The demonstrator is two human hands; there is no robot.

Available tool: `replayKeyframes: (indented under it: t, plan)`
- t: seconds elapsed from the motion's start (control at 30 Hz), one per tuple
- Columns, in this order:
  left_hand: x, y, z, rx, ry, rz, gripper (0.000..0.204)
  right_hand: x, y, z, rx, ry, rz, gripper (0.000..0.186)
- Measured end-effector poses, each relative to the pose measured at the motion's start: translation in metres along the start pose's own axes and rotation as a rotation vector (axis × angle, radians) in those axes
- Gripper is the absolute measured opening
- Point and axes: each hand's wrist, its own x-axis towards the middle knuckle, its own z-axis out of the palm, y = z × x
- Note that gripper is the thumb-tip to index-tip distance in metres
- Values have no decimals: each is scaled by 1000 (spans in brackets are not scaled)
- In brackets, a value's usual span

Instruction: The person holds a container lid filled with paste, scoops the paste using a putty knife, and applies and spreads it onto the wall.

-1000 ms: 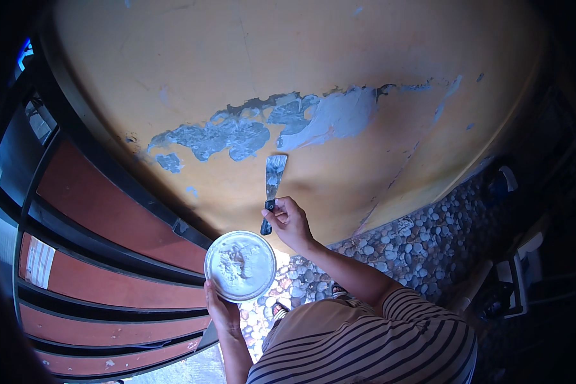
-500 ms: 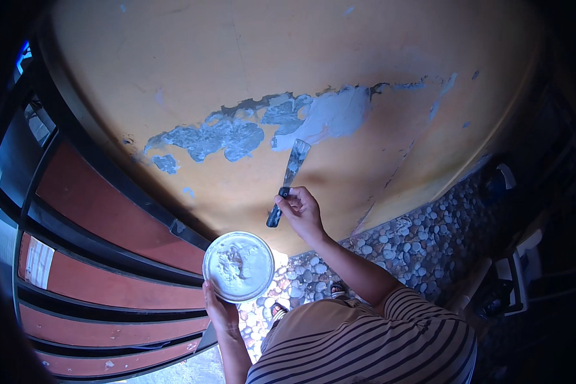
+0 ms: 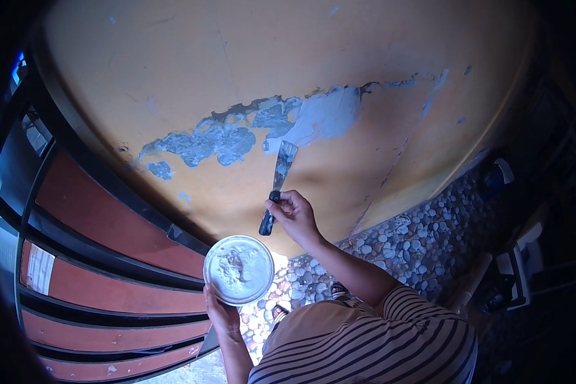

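My right hand (image 3: pixel 294 214) grips the dark handle of a putty knife (image 3: pixel 283 168), its flat metal blade pointing up toward the wall (image 3: pixel 339 192). The blade bears grey smears, and whether its tip touches the wall I cannot tell. Above it lies a pale, smooth patch of filler (image 3: pixel 329 115), beside bare grey areas (image 3: pixel 221 144) where the yellow paint has flaked off. My left hand (image 3: pixel 221 313) holds a round tub of white putty (image 3: pixel 239 270) by its lower left side. The putty's surface is churned up in the middle.
A dark metal frame with red-brown panels (image 3: pixel 115 262) curves along the left. Pebble-patterned flooring (image 3: pixel 397 249) runs below the wall, under my sandalled feet. At the right, a white-framed object (image 3: pixel 518 275) stands in shadow.
My right hand and the putty knife have shifted slightly left and down, and the blade stands a bit more upright. The tub stays nearly in place.
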Motion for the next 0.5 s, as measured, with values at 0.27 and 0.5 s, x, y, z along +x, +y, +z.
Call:
replayKeyframes:
  t: [0.27, 0.5]
  plan:
    - [-17, -4, 16, -6, -12, -8, 49, 16, -29, -42, 109, 186, -218, 26]
    - [-24, -16, 17, 10, 28, 18, 48, -8, -4, -30, 48, -6, 13, 25]
